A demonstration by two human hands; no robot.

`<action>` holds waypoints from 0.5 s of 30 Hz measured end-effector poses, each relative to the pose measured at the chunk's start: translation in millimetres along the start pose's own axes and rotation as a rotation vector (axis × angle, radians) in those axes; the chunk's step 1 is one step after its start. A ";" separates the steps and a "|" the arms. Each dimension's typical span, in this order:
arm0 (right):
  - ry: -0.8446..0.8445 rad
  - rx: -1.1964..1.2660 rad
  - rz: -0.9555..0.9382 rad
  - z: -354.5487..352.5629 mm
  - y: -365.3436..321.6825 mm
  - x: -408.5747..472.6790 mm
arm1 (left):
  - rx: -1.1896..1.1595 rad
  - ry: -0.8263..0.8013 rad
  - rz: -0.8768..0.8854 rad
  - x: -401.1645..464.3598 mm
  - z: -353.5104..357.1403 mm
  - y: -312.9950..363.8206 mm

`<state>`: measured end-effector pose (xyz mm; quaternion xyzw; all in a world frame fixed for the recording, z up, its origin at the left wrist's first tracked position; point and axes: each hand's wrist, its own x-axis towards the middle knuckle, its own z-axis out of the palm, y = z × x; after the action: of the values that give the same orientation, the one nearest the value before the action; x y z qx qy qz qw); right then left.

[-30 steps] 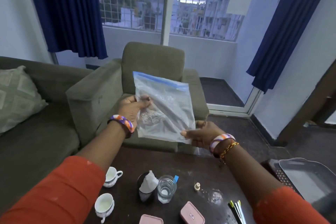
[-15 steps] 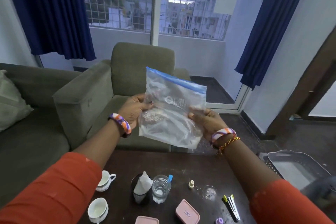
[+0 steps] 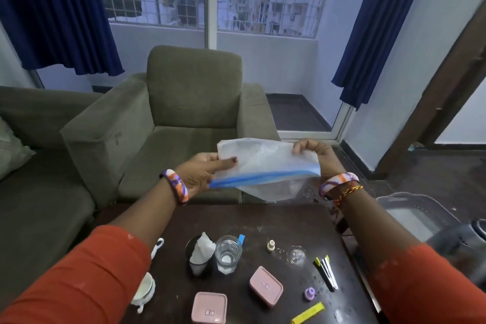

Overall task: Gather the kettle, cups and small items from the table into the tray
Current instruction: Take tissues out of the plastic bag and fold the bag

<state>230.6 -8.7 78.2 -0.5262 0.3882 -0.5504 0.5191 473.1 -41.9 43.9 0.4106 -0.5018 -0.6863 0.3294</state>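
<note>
Held above the far edge of the dark wooden table (image 3: 263,221): a clear plastic zip bag with a blue seal strip (image 3: 265,166), pinched at 9 o'clock by the left hand (image 3: 202,173) and at 3 o'clock by the right hand (image 3: 315,155), seal edge turned toward the camera. Below, at 6 o'clock: a clear drinking glass (image 3: 227,254), two pink square lidded boxes (image 3: 265,285), a white cup (image 3: 146,290) at 7 o'clock. At 4 o'clock, off the table's right edge, a grey plastic tray (image 3: 410,208).
</note>
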 end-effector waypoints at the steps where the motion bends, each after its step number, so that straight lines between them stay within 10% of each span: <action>1: 0.038 -0.012 0.037 -5.7 6.4 0.6 | -0.018 0.059 0.036 2.4 7.1 -3.6; 7: 0.111 0.306 0.586 -41.3 50.6 -22.4 | 0.048 0.283 0.071 25.6 19.6 -36.1; 15: 0.394 0.182 0.756 -70.1 112.2 -46.9 | -0.024 0.280 -0.075 64.5 58.6 -81.0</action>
<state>175.7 11.0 -49.4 -0.1839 0.5952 -0.4434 0.6445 388.7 -50.5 -39.5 0.5168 -0.4269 -0.6403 0.3752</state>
